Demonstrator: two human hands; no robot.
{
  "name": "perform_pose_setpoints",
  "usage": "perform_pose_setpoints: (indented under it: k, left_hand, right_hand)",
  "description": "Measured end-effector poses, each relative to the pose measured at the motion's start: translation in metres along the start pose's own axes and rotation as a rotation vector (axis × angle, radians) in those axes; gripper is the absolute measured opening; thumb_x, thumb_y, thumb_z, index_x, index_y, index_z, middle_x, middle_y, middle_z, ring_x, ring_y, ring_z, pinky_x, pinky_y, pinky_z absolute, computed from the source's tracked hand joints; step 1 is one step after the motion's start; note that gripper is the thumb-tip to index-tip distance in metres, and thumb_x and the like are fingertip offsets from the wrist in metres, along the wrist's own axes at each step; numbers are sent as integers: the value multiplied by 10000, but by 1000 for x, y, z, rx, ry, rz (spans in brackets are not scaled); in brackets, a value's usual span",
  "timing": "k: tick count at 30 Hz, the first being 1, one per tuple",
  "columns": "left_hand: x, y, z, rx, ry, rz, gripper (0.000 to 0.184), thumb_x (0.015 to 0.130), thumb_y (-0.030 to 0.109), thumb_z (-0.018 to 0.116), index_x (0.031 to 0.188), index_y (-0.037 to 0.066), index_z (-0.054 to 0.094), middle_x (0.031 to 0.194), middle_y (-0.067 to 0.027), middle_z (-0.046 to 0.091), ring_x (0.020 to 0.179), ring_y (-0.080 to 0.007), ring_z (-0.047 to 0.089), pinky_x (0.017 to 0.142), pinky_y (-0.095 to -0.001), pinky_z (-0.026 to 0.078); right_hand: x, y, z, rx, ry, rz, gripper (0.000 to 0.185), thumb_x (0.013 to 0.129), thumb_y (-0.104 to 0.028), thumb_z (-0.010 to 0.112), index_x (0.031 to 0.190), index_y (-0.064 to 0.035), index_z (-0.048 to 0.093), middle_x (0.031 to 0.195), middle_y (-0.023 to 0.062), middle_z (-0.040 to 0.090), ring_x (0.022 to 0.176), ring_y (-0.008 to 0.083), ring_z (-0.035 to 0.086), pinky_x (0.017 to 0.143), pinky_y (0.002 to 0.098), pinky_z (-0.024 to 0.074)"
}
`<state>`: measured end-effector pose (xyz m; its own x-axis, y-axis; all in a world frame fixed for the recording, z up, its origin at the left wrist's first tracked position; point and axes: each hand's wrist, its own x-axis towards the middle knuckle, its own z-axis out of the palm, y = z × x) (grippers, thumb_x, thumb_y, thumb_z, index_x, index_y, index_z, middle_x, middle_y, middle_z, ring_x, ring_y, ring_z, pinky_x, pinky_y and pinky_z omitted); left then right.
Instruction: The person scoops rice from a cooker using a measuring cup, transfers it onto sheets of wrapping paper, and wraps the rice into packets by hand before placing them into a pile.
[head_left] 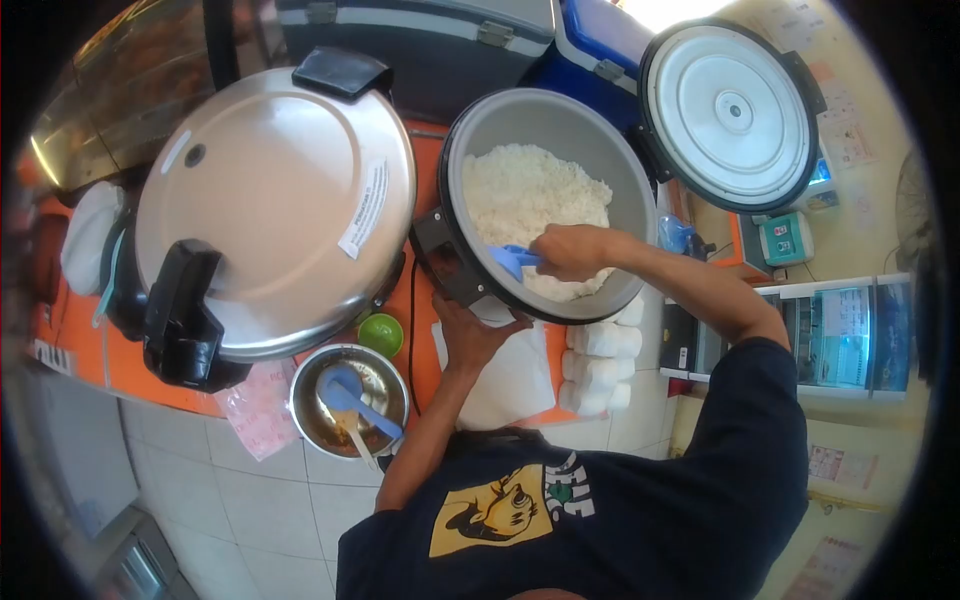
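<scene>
My right hand (573, 251) is closed round the handle of a blue rice paddle (510, 260), over the inside of an open rice cooker (550, 115). Cooked white rice (530, 190) lies in its grey pot, heaped towards the far left. At the cooker's near side is my left hand (472, 335), thumb and fingers apart round a white, paper-like piece (492, 308); part of this grip is hidden. White sheets (505, 380) lie just below that hand on the orange table (425, 185).
A large lidded cooker (280, 200) stands left. Near it are a green cup (380, 334) and a steel bowl (300, 400) holding a blue-grey scoop (375, 415). The open lid (735, 110) rises at right. White wrapped bundles (600, 370) sit at the table edge; cooler boxes (430, 50) stand behind.
</scene>
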<state>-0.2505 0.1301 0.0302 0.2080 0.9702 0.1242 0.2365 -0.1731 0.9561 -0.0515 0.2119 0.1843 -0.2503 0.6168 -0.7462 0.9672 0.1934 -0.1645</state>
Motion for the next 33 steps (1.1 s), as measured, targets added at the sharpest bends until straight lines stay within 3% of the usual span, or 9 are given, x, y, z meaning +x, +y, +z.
perform_pose_setpoints:
  k: [3,6,8,10,12,19,24,31,33]
  left_hand:
    - [2,-5,1,83,-65,-42,1221,518,572,940,1442,22,361,1432,-202,430,1413,-420,269,1205,-536,161]
    - [2,2,-4,209,10,-8,1324,456,561,960,1426,-56,302,1355,-227,361,1219,-367,387,1040,-445,403]
    - [4,-3,1,-19,97,16,1354,444,551,964,1448,-48,281,1374,-232,349,1250,-385,376,1039,-449,418]
    - [5,-7,2,100,52,-24,1385,458,565,960,1470,-32,227,1413,-241,339,1323,-387,339,1097,-461,370]
    - [-6,-3,-5,231,-9,-63,1417,472,580,955,1493,-17,173,1452,-249,329,1396,-389,302,1156,-474,323]
    - [-2,1,-9,121,57,20,1473,435,571,966,1503,-21,143,1447,-250,266,1355,-430,314,1146,-502,328]
    - [-5,3,-11,133,82,76,1470,443,553,967,1510,-20,135,1479,-282,229,1383,-463,280,1152,-520,314]
    - [-59,-33,-40,99,-23,-20,983,684,380,894,1454,19,401,1536,-245,301,1445,-413,275,1182,-506,282]
    - [-101,-70,-34,407,-287,-23,922,737,379,855,1479,64,408,1555,-203,309,1451,-369,294,1177,-568,259]
  right_hand:
    - [-35,-31,-31,26,-57,32,240,919,-172,626,960,59,673,850,266,691,815,431,680,743,491,539]
    - [-57,-39,-24,5,186,35,276,962,-221,594,1069,32,619,800,242,663,793,453,663,722,486,536]
    - [-49,-33,-13,-30,228,12,257,964,-201,577,993,52,612,773,243,657,772,436,675,686,488,539]
    - [-41,-10,-10,-54,254,5,261,966,-181,560,918,71,606,745,244,651,751,418,687,651,491,541]
    - [-20,14,-31,386,-261,79,265,1000,-214,533,1044,47,545,778,199,642,574,338,657,518,433,517]
    - [-41,-69,-36,157,-45,239,264,1007,-203,520,1010,60,532,731,115,622,469,233,586,469,367,501]
    - [-20,-10,-34,257,-49,34,195,955,-162,562,912,27,584,631,66,569,420,190,537,404,324,451]
    - [-68,40,-9,1078,-163,-146,171,983,-212,604,967,-46,569,598,-24,446,378,50,394,328,223,298]
    - [-90,43,18,1188,-88,-164,182,991,-216,597,987,-37,560,596,-24,443,373,50,387,323,213,289]
